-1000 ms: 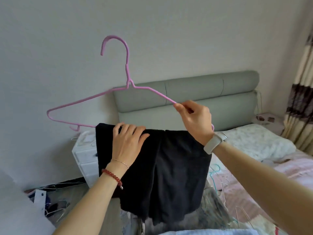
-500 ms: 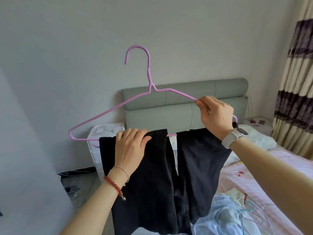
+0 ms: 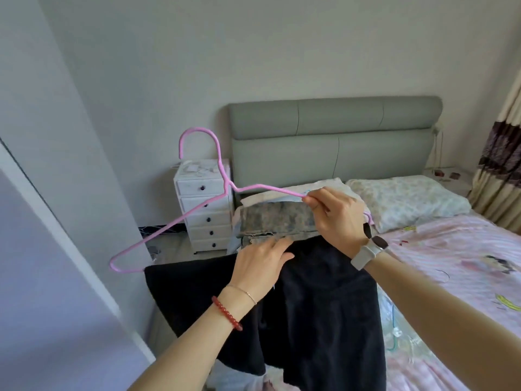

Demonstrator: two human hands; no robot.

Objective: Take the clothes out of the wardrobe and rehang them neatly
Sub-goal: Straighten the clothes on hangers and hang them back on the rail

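A pink wire hanger is held up over the bed's near corner, its hook pointing up. A black garment is folded over its bottom bar and hangs down in two halves. My right hand pinches the hanger's right shoulder wire. My left hand lies flat on the top fold of the black garment near the bar, fingers together. The right end of the hanger is hidden behind my right wrist.
A pile of folded clothes lies on the bed just behind the hanger. A white drawer unit stands left of the grey headboard. A pale wardrobe panel rises at the left. Curtains hang at the right.
The hanger with the black garment has dropped lower and tilted down to the left. My left hand has slid right along the fold. The view has swung toward the bed.
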